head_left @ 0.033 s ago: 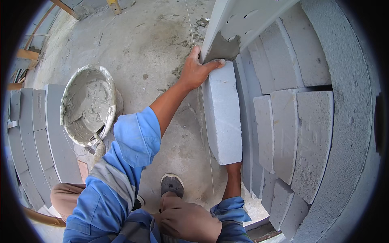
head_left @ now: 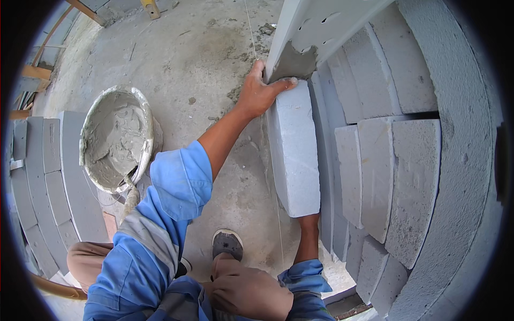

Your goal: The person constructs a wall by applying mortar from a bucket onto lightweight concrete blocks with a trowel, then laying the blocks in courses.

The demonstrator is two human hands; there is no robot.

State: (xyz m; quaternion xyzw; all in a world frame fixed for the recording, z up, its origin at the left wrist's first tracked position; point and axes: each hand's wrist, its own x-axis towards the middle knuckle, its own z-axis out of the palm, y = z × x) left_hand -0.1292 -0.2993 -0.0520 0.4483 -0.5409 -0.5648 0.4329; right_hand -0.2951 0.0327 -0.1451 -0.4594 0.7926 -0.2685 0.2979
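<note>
A long pale grey building block (head_left: pixel 296 155) stands on edge between my two hands, beside the stacked block wall. My left hand (head_left: pixel 259 92) clasps its far end, the thumb on the top edge and the fingers down the left side. Right behind that end rises a white perforated metal post (head_left: pixel 327 24) with a patch of wet mortar (head_left: pixel 293 63) near its foot. At the near end my right hand (head_left: pixel 309 222) reaches under the block and holds it from there; its fingers are hidden. A taut white string (head_left: pixel 279 230) runs along the block's left side.
On the left a mortar-caked bucket (head_left: pixel 148 155) holds grey mortar (head_left: pixel 120 131), with a crusted tool handle (head_left: pixel 130 200) leaning out. More blocks (head_left: pixel 80 171) are stacked beyond it. A wall of stacked blocks (head_left: pixel 375 176) borders the right. My shoe (head_left: pixel 227 245) rests on the concrete floor (head_left: pixel 203 69).
</note>
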